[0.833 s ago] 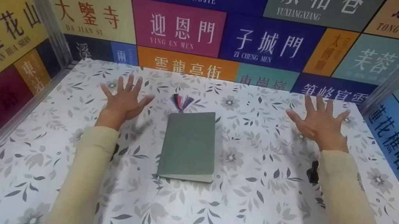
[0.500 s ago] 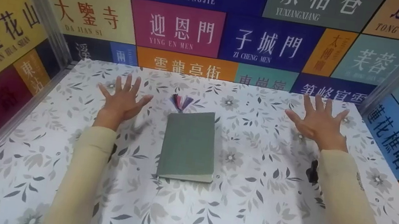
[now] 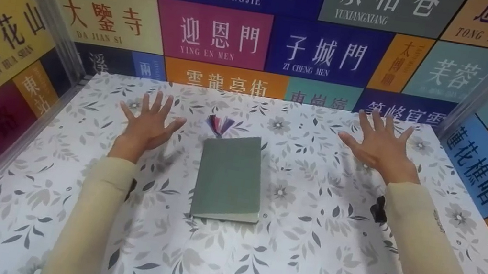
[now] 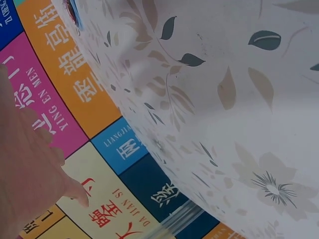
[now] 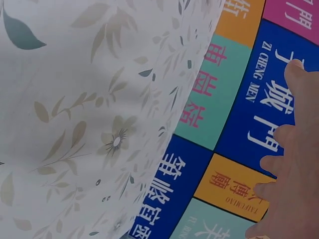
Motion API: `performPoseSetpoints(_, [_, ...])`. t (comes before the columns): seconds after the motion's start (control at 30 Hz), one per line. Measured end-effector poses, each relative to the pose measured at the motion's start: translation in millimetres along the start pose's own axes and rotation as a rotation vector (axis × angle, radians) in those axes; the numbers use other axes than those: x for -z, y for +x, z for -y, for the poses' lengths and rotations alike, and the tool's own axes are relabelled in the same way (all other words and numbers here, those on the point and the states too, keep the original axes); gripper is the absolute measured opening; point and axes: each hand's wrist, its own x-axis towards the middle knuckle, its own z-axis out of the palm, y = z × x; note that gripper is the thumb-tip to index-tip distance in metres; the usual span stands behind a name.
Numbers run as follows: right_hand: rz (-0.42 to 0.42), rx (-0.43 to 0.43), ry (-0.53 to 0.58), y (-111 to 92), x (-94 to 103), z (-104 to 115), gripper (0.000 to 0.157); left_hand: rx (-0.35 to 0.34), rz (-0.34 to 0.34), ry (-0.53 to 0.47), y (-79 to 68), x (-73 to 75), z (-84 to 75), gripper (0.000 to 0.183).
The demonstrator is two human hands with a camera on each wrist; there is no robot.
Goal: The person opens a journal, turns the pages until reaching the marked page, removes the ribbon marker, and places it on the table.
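Note:
A green notebook (image 3: 229, 178) lies closed on the floral-patterned table, its lower right cover corner lifted slightly off the pages. From its top edge sticks out a multicoloured tassel (image 3: 219, 125). To the left of the notebook is my left hand (image 3: 146, 125), fingers spread and holding nothing. On the other side, farther from the notebook, my right hand (image 3: 382, 148) also has its fingers spread with nothing in it. Both hands appear to hover over the table's far part. In the wrist views the left hand (image 4: 30, 169) and the right hand (image 5: 294, 164) show only in part.
The table (image 3: 293, 260) has a white cover with grey leaves and flowers. Behind it and at both sides stand walls of coloured panels (image 3: 220, 34) with lettering. Clear plastic-looking strips run along the wall corners. A black device (image 3: 378, 209) sits at the right wrist.
My right hand has shifted a little to the left, toward the notebook. The left hand stays nearly in place, its forearm slightly farther left. The notebook has not moved on the table.

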Motion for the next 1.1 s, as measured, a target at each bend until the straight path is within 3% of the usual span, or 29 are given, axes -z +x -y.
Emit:
performPoseSetpoints(0.67, [0.025, 0.107, 0.022, -19, -3.2, 47, 0.095, -0.132, 0.013, -0.017, -26.0, -19.4, -4.9, 0.081])
performPoseSetpoints(1.1, [0.009, 0.207, 0.155, -41, -23.2, 79, 0.083, -0.250, 0.028, -0.107, -48.6, -40.9, -34.8, 0.076])
